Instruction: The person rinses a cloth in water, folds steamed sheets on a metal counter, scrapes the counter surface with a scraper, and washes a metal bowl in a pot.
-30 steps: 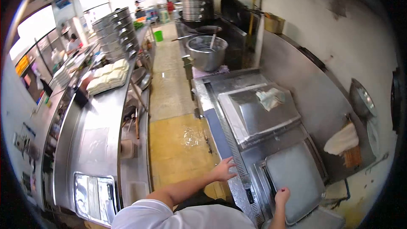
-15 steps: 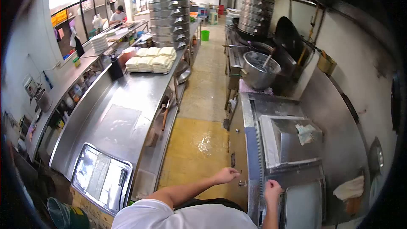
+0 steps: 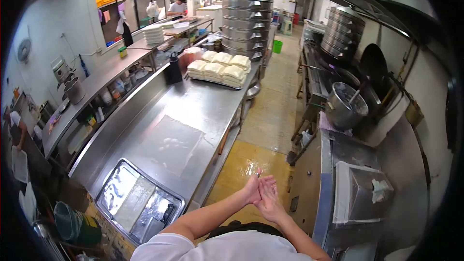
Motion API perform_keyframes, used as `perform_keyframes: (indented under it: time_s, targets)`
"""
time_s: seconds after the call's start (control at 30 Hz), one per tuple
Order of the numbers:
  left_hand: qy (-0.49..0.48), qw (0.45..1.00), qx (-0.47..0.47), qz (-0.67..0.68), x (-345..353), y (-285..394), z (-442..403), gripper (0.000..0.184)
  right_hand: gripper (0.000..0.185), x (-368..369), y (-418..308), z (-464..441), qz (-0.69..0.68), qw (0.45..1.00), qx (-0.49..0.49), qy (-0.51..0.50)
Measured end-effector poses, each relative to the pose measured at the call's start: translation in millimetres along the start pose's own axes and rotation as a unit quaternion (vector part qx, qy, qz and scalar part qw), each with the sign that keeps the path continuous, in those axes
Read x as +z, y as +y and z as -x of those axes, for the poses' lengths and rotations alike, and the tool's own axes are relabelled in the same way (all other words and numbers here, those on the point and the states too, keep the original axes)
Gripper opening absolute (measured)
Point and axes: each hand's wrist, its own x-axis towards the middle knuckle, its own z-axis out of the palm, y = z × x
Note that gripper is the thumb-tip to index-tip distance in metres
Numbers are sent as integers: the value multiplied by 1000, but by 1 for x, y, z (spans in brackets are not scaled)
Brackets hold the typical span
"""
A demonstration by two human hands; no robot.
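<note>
My left hand [image 3: 250, 189] and my right hand [image 3: 271, 204] touch each other in front of my body, over the yellow floor [image 3: 241, 159]. Both have fingers stretched out, and I see no object in either. To their left, a metal tray [image 3: 116, 188] lies on the steel table [image 3: 203, 101], with a pale board [image 3: 136, 204] and a dark-handled knife [image 3: 167, 211] on it. Further back on that table are stacked white packets [image 3: 222, 70] on a tray.
Stacked steamers [image 3: 246, 24] rise behind the packets. On the right are a steel counter [image 3: 353, 147], a covered metal lid [image 3: 369, 193] and a large pot [image 3: 344, 106]. A green bin [image 3: 77, 224] stands lower left. One person [image 3: 177, 7] is far back, another [image 3: 18, 128] at far left.
My hands have come together, moving away from the right counter. The view has turned left, showing more of the steel table and a person at the far left.
</note>
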Motion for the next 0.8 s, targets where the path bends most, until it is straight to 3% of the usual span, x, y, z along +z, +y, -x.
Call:
perform_keyframes:
  time_s: [0.33, 0.47, 0.53, 0.6, 0.63, 0.8]
  targets:
    - [-82, 990, 103, 42, -48, 68, 42, 81, 91, 17, 3, -95, 117, 983, -117, -84]
    - [88, 985, 112, -95, -69, 80, 50, 58, 83, 41, 43, -129, 90, 985, -107, -103]
    - [229, 944, 135, -196, -77, 79, 49, 44, 74, 48, 64, -145, 41, 989, -94, -108]
    - [290, 883, 168, -329, -91, 79, 46, 33, 65, 50, 84, -160, -12, 989, -68, -132]
    - [318, 843, 182, -394, -98, 79, 42, 28, 57, 46, 90, -170, 1, 990, -106, -94]
    - [410, 756, 217, -462, -120, 78, 24, 25, 36, 19, 119, -220, -77, 987, -65, -123]
